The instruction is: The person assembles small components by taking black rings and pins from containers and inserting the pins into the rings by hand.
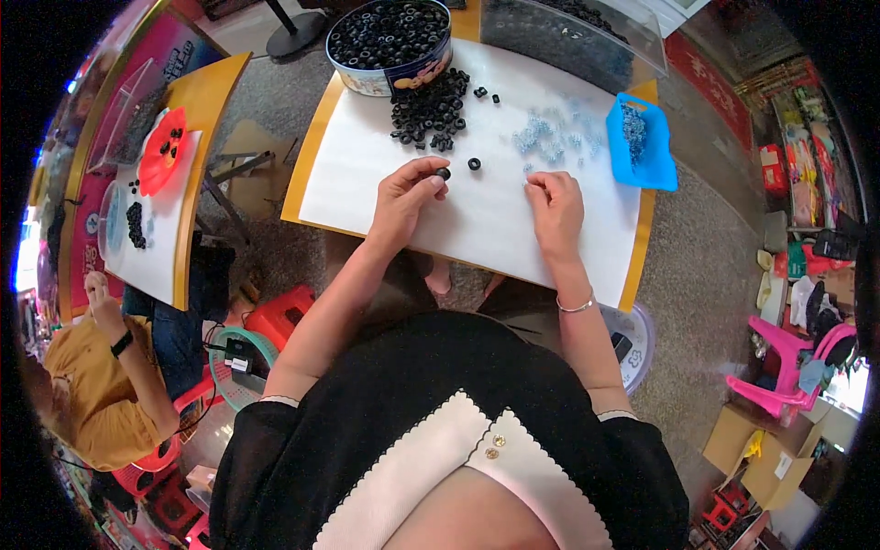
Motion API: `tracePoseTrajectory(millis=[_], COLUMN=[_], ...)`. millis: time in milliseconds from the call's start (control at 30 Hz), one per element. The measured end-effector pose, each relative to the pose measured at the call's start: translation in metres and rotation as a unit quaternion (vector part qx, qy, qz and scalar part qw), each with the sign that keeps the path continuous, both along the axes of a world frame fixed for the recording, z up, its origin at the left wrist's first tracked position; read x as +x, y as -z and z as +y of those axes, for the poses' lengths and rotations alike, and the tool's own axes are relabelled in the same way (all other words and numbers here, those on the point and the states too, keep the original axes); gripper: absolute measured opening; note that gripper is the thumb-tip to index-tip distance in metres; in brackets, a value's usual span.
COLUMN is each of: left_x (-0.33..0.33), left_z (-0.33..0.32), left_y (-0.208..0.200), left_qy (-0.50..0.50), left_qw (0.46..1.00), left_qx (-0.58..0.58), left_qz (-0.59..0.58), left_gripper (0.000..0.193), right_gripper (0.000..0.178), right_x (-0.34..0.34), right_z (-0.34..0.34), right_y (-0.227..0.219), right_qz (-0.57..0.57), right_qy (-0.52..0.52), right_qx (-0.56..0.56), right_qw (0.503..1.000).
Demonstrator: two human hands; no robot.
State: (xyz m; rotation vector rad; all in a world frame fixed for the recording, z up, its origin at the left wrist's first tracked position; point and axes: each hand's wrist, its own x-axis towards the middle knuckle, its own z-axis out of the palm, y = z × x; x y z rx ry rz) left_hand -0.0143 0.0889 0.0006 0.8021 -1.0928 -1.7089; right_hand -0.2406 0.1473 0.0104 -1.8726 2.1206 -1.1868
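My left hand (403, 197) pinches a small black ring (444, 173) between thumb and forefinger, above the white tabletop (353, 179). Just right of it, a single black ring (474, 164) lies loose. My right hand (558, 211) is closed at the fingertips over the right half of the table; what it pinches, if anything, is too small to make out. Beyond that hand are scattered small, clear pale-blue pieces (548, 136). A heap of black rings (431, 108) spreads beyond my left hand, below a round tin (371, 84) full of the same rings.
A blue tray (658, 165) of pale-blue pieces sits at the table's right edge. A clear plastic bin (559, 50) stands at the back. To the left, a person in a mustard top (101, 385) sits by another table (206, 119) with a red dish (154, 170).
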Motion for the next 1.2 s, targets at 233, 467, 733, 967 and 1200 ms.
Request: tracePoseTrajectory(millis=[233,467,733,967,1200], left_x=[0.001,0.005,0.007,0.005,0.011], left_z=[-0.003,-0.003,-0.003,-0.002,-0.008], left_y=[-0.002,0.001,0.001,0.002,-0.001], left_qy=[0.042,0.052,0.079,0.073,0.129], left_qw=[0.998,0.998,0.997,0.997,0.991], left_qx=[0.039,0.032,0.012,-0.018,0.036], left_qz=[-0.008,0.035,0.016,-0.017,0.01], left_gripper=[0.021,0.02,0.021,0.02,0.022], right_gripper=[0.008,0.008,0.008,0.009,0.012], right_x=[0.043,0.075,0.07,0.071,0.07], right_z=[0.0,-0.017,-0.012,-0.012,-0.011], right_y=[-0.034,-0.039,-0.042,-0.035,-0.038], right_qz=[-0.286,-0.217,-0.217,-0.163,-0.354], right_qy=[-0.1,-0.159,-0.16,-0.159,-0.167], right_qx=[0.051,-0.011,0.047,0.028,0.149], right_qw=[0.951,0.963,0.962,0.973,0.908])
